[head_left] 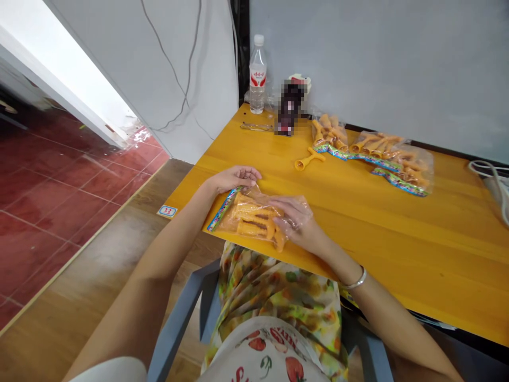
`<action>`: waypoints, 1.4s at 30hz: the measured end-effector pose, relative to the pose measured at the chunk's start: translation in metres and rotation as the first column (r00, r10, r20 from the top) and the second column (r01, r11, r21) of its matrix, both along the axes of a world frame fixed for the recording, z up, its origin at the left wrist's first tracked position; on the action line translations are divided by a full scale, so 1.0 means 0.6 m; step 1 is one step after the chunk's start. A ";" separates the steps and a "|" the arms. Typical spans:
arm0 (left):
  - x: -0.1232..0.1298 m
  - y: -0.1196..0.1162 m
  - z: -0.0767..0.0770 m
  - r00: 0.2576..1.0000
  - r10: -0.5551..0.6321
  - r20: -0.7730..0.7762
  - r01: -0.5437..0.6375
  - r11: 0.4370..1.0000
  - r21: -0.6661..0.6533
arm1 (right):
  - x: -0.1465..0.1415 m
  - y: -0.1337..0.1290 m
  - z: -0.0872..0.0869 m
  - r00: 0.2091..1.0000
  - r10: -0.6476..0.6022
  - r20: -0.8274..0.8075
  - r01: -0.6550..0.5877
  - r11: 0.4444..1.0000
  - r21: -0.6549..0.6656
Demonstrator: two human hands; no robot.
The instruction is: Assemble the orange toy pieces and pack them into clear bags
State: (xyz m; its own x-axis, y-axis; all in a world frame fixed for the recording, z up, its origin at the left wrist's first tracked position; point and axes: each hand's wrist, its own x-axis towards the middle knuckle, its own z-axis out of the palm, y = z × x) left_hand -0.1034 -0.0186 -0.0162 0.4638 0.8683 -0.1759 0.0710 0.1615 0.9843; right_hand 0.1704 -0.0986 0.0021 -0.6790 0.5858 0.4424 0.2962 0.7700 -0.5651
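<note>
A clear plastic bag [265, 199] with a colourful printed header strip [224, 209] lies near the table's front edge. Several orange horn-shaped plastic pieces [254, 215] show through its film. My left hand [237, 178] is at the bag's far left corner, fingers curled, thumb and fingertips closed at the film's edge. At the end away from the header, my right hand [293, 218] bends its fingers round the bag and the ends of the pieces. Shiny film covers those fingers; whether they are inside the bag I cannot tell.
Farther back on the wooden table [377, 233] lie a loose orange piece [305, 162] and several filled bags [379, 146]. A water bottle [257, 79] and a blurred dark object [290, 106] stand against the wall. A white cable [493, 172] is at the right edge.
</note>
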 end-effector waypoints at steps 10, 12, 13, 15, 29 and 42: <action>0.002 0.002 -0.001 0.998 0.059 0.011 -0.059 0.997 0.054 | 0.032 0.005 -0.037 0.996 -0.047 0.072 0.036 0.988 0.148; 0.000 0.002 -0.003 0.997 0.074 0.005 -0.074 0.995 0.070 | 0.043 0.005 -0.036 0.992 -0.092 0.082 0.079 0.984 0.157; 0.000 0.003 -0.004 0.997 0.075 0.006 -0.076 0.995 0.069 | 0.050 0.004 -0.034 0.989 -0.117 0.094 0.102 0.983 0.153; -0.002 0.003 -0.005 0.998 0.058 0.015 -0.058 0.997 0.048 | 0.064 -0.001 -0.027 0.974 -0.177 0.142 0.156 0.977 0.142; 0.005 -0.008 0.007 0.999 0.032 0.043 -0.030 0.998 -0.060 | 0.074 0.003 -0.024 0.956 -0.221 0.192 0.219 0.975 0.033; 0.006 -0.008 0.010 0.998 0.035 0.056 -0.033 0.998 -0.047 | 0.105 0.001 -0.034 0.936 -0.249 0.247 0.242 0.968 0.058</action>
